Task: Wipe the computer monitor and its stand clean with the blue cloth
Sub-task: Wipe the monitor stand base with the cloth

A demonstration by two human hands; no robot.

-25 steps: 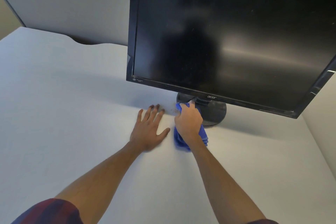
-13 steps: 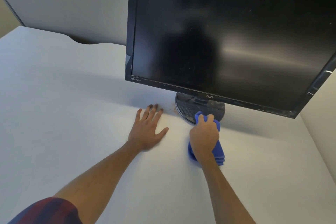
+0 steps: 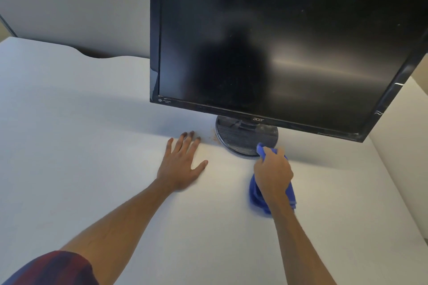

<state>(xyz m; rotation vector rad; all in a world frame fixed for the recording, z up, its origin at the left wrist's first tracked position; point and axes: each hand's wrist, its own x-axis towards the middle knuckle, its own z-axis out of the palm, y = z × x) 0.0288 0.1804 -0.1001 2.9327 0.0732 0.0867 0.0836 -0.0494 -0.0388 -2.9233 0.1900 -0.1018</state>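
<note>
A black monitor (image 3: pixel 278 41) with a dark, dusty screen stands on a round black stand base (image 3: pixel 240 139) on the white desk (image 3: pixel 92 146). My right hand (image 3: pixel 273 169) grips the blue cloth (image 3: pixel 257 194) and holds its front end against the base's near right rim. The rest of the cloth trails back under my wrist onto the desk. My left hand (image 3: pixel 183 162) rests flat on the desk with fingers spread, just left of the base. Brownish dust specks lie on the desk beside the base's left edge.
A grey partition panel (image 3: pixel 69 7) runs behind the desk at the left, with a curved cut-out in the desk's back edge. A white wall (image 3: pixel 403 150) closes in the right side.
My right hand has slid the cloth from the base's left front round to its right front rim. My left hand has stayed flat in place.
</note>
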